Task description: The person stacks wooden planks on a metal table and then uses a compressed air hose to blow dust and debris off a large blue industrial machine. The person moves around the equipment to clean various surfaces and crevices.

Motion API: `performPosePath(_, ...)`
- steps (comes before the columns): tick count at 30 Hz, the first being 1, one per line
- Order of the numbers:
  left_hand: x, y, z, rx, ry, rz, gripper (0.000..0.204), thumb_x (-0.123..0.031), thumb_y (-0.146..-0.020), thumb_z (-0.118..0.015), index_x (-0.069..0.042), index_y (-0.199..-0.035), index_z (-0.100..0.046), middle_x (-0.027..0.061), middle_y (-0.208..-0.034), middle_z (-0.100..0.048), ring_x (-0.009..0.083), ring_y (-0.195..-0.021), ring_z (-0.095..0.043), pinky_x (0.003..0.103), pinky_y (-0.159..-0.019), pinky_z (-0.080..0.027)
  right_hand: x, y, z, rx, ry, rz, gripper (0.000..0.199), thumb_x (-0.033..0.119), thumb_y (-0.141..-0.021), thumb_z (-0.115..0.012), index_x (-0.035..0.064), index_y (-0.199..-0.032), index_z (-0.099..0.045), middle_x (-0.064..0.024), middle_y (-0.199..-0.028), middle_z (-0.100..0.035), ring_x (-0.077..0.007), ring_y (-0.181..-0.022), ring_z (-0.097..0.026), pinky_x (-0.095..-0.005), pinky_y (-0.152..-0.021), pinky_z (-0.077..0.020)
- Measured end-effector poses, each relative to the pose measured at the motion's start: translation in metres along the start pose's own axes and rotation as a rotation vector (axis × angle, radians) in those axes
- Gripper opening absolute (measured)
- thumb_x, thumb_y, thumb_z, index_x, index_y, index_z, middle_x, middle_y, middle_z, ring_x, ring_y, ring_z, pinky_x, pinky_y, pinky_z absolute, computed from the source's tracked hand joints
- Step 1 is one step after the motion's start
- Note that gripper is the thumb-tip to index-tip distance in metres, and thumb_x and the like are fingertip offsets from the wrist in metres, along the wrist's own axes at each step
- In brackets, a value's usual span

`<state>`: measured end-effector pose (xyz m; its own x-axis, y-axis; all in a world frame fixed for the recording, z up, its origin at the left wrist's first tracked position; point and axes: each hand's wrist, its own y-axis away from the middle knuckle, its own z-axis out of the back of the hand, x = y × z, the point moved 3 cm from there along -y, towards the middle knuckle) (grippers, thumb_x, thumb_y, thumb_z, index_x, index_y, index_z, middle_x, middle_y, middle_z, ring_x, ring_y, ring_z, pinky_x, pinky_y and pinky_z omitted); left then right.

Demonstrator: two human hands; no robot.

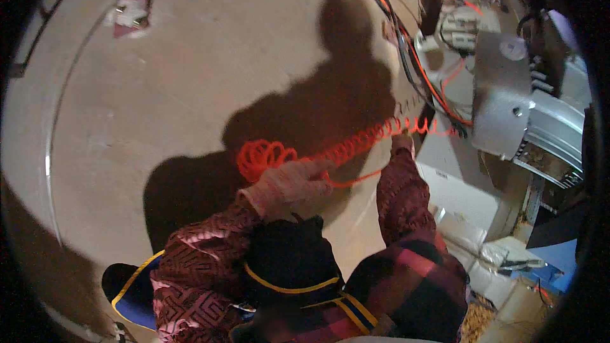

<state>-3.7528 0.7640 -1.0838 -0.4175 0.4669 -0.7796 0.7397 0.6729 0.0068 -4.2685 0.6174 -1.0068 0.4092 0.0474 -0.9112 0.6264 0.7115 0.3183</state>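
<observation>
Gripping a bunched orange coiled hose, the left hand closes its fingers around it; farther along, the right hand pinches the stretched coil.

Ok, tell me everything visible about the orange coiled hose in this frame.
The orange coiled hose looks like thin glossy plastic tubing wound in a spiral. It stretches from a bunched tangle of loops beside the gloved left hand, which grips it, diagonally up to the right hand near the machine. A straight strand hangs below the coils.
</observation>
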Motion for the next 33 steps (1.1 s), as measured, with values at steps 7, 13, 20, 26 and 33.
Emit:
performPosePath(7, -0.031, 0.048, 0.048, -0.288, -0.390, 0.057, 0.061, -0.045, -0.089, -0.062, -0.015, -0.140, -0.048, 0.0169, -0.135, -0.055, 0.0313, -0.124, -0.053, 0.038, -0.103, -0.042, 0.126, 0.078, 0.159, -0.434, -0.146, 0.380, 0.032, 0.027, -0.082, -0.069, 0.0123, -0.111, -0.065, -0.0163, -0.117, -0.064, -0.0328, -0.101, -0.065, -0.0423, -0.078, -0.0552)
performPosePath(13, -0.079, 0.153, 0.101, -0.399, 0.171, 0.157, 0.072, -0.018, -0.080, -0.072, -0.008, -0.145, -0.042, 0.0016, -0.090, -0.061, 0.0096, -0.066, -0.051, 0.023, -0.053, -0.042, 0.202, 0.217, 0.338, -0.964, -0.355, 0.682, 0.013, 0.015, -0.084, -0.058, 0.0130, -0.091, -0.069, -0.0125, -0.084, -0.065, -0.0299, -0.087, -0.065, -0.0392, -0.074, -0.0547)
performPosePath(20, -0.170, 0.254, 0.109, -0.643, -0.071, 0.084, 0.065, -0.027, -0.084, -0.067, -0.003, -0.140, -0.046, 0.0010, -0.091, -0.065, 0.0103, -0.073, -0.061, 0.022, -0.053, -0.047, 0.252, 0.304, 0.452, -0.804, -0.758, 0.473, 0.022, 0.021, -0.091, -0.051, 0.0162, -0.100, -0.070, -0.0169, -0.103, -0.065, -0.0336, -0.100, -0.065, -0.0452, -0.079, -0.0553)
performPosePath(26, -0.189, 0.318, 0.101, -0.698, -0.203, 0.197, 0.056, -0.033, -0.089, -0.060, -0.002, -0.135, -0.051, 0.0042, -0.094, -0.065, 0.0137, -0.077, -0.062, 0.030, -0.063, -0.053, 0.264, 0.340, 0.422, -0.535, -1.231, 0.331, 0.039, 0.044, -0.083, -0.059, 0.0110, -0.102, -0.068, -0.0170, -0.102, -0.069, -0.0337, -0.098, -0.066, -0.0454, -0.081, -0.0527)
performPosePath(33, -0.209, 0.372, 0.036, -0.552, -0.287, 0.713, 0.040, -0.019, -0.084, -0.063, -0.002, -0.120, -0.062, 0.0033, -0.068, -0.059, 0.0130, -0.054, -0.053, 0.027, -0.048, -0.042, 0.207, 0.516, 0.394, -0.332, -1.442, 0.510, 0.059, 0.047, -0.080, -0.064, 0.0088, -0.123, -0.054, -0.0178, -0.112, -0.064, -0.0328, -0.103, -0.063, -0.0423, -0.088, -0.0506)
